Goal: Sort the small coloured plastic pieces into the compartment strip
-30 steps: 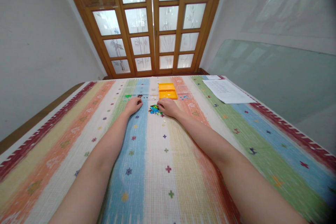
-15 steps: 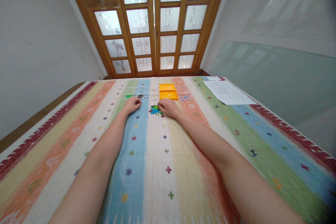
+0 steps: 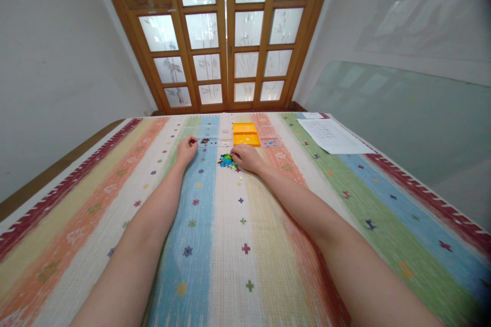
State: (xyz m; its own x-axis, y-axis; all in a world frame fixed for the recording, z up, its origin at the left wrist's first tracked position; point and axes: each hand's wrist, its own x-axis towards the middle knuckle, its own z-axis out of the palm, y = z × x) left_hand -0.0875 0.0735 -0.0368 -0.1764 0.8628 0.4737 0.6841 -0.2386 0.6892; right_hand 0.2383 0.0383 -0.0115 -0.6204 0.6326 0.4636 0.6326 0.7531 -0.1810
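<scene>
A heap of small coloured pieces (image 3: 227,161), mostly blue, green and yellow, lies on the striped tablecloth. At the heap's right edge rests my right hand (image 3: 247,157), its fingers curled down against the pieces; what they grip is too small to name. My left hand (image 3: 186,151) is farther left, over the spot of the green pieces, with thumb and fingertips pinched together. Anything in that pinch is hidden. Just right of it sits a small group of dark brown pieces (image 3: 205,141).
An open yellow box (image 3: 246,139) with a few pale bits inside stands behind the heap. Small blue pieces (image 3: 269,143) lie to its right. White pieces (image 3: 225,143) are left of it. A printed sheet of paper (image 3: 333,136) lies at the far right.
My left hand has moved left and slightly away from me, from beside the dark brown pieces to over the green ones, which it now covers. My right hand has stayed at the heap.
</scene>
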